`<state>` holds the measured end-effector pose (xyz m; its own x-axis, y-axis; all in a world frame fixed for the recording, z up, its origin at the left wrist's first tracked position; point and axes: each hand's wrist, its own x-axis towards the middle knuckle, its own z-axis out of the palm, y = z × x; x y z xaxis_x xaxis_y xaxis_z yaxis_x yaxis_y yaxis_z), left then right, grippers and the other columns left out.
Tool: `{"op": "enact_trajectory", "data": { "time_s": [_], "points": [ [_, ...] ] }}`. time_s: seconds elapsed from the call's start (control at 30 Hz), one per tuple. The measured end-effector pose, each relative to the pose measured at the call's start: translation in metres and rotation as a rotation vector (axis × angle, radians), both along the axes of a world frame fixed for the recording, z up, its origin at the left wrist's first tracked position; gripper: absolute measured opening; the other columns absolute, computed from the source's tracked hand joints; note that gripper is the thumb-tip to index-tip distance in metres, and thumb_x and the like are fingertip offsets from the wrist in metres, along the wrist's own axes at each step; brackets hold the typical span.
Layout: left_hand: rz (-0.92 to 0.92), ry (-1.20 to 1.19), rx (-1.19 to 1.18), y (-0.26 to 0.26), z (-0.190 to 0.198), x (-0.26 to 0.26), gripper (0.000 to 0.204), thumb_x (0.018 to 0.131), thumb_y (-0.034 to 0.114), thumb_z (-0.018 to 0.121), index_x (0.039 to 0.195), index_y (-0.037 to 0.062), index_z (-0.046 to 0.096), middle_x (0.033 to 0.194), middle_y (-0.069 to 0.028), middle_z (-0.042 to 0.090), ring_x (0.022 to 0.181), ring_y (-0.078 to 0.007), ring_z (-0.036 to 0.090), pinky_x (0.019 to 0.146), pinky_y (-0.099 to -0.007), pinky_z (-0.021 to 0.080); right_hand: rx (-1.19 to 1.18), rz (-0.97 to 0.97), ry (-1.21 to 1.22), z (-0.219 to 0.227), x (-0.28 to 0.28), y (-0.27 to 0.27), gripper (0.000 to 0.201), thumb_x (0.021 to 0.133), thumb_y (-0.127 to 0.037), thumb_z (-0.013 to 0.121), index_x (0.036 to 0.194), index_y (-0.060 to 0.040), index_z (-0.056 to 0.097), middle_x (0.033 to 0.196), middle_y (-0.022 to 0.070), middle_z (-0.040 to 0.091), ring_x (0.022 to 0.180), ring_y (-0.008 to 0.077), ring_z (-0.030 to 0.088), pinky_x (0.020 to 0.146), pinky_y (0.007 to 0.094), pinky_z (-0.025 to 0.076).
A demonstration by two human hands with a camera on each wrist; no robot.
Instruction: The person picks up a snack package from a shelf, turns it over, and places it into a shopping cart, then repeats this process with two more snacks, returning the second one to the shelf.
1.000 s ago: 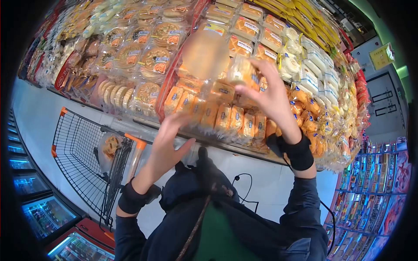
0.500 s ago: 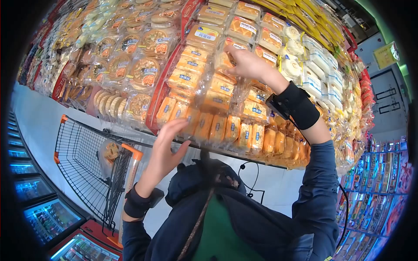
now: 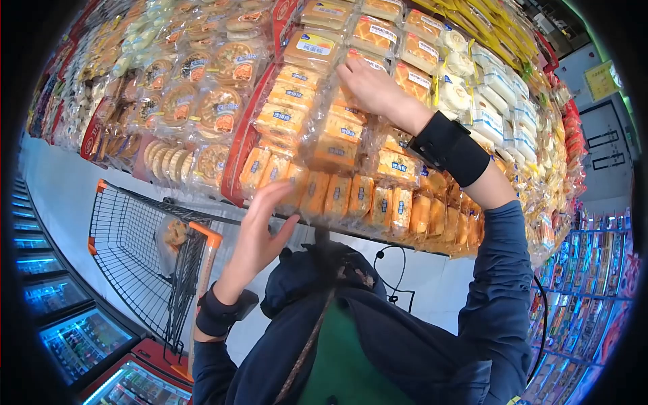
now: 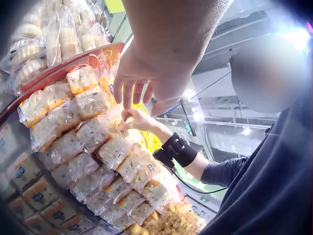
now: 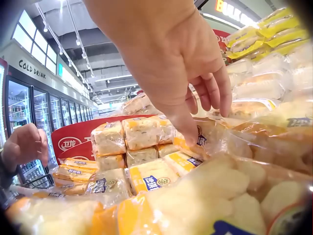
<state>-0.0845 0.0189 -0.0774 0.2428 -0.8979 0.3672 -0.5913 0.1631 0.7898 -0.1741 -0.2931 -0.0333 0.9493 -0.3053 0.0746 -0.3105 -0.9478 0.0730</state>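
In the head view the right hand (image 3: 374, 88) reaches palm down over rows of wrapped cakes (image 3: 341, 128). Its fingers bend loosely, and in the right wrist view the hand (image 5: 181, 73) has its thumb at the edge of an orange-banded packet (image 5: 188, 147); firm contact cannot be made out. The left hand (image 3: 256, 229) hovers at the display's front edge, fingers spread and nothing held. Seen from the left wrist, that hand (image 4: 154, 73) is above the packets (image 4: 93, 103), with the right hand (image 4: 139, 120) beyond it.
Round packaged pastries (image 3: 219, 108) lie left of a red divider (image 3: 239, 158). White packets (image 3: 489, 111) and yellow bags (image 3: 472, 27) fill the right and back. A wire cart (image 3: 135, 250) holding a bag (image 3: 174, 236) stands at lower left, near lit coolers (image 3: 84, 334).
A blurred packet was at the right fingers one second ago; that hand has since moved left and farther back over the cakes. The left hand has barely moved.
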Motion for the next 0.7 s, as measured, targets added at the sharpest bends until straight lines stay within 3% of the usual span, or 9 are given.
{"op": "enact_trajectory", "data": {
  "time_s": [0.2,0.4,0.5,0.63,0.7],
  "points": [
    [-0.003,-0.014,-0.017,0.001,0.001,-0.002,0.051,0.074,-0.006,0.069,0.121,0.0017,0.052,0.12,-0.0171,0.054,0.112,-0.0338,0.053,0.092,-0.0366,0.044,0.056,0.008,0.001,-0.005,-0.003,-0.006,0.05,0.073,-0.014,0.074,0.111,-0.0017,0.044,0.109,0.0132,0.05,0.109,0.0324,0.05,0.087,0.0413,0.046],
    [0.024,-0.012,-0.007,0.008,0.002,-0.004,0.052,0.073,-0.007,0.069,0.121,0.003,0.052,0.12,-0.016,0.054,0.112,-0.0332,0.054,0.092,-0.0367,0.044,0.209,0.0,0.048,0.024,-0.015,-0.001,0.039,0.079,-0.019,0.07,0.107,-0.0031,0.048,0.106,0.0125,0.053,0.108,0.0312,0.051,0.088,0.0407,0.044],
    [0.053,-0.037,-0.01,0.012,0.001,-0.003,0.05,0.073,-0.008,0.068,0.119,0.0025,0.053,0.12,-0.0145,0.055,0.109,-0.0298,0.055,0.09,-0.0344,0.045,0.219,0.049,-0.18,0.037,-0.027,0.007,0.036,0.079,-0.02,0.07,0.104,-0.0022,0.051,0.106,0.0143,0.056,0.105,0.0325,0.054,0.084,0.0416,0.047],
    [0.118,-0.03,0.035,0.022,0.002,0.004,0.046,0.076,-0.005,0.065,0.119,0.0019,0.053,0.121,-0.0136,0.055,0.108,-0.0269,0.055,0.09,-0.0337,0.045,0.235,0.225,-0.537,0.087,-0.062,0.068,0.024,0.083,-0.015,0.065,0.101,-0.0024,0.054,0.102,0.0145,0.057,0.097,0.0327,0.057,0.083,0.0388,0.046],
    [0.17,-0.019,0.052,0.03,-0.003,0.011,0.043,0.078,-0.001,0.065,0.119,0.0023,0.053,0.121,-0.0146,0.054,0.112,-0.0288,0.053,0.093,-0.0355,0.043,0.232,0.169,-0.628,0.092,-0.088,0.09,0.023,0.082,-0.011,0.066,0.1,-0.0017,0.055,0.101,0.0139,0.058,0.097,0.0318,0.056,0.084,0.0375,0.046]
  ]
}}
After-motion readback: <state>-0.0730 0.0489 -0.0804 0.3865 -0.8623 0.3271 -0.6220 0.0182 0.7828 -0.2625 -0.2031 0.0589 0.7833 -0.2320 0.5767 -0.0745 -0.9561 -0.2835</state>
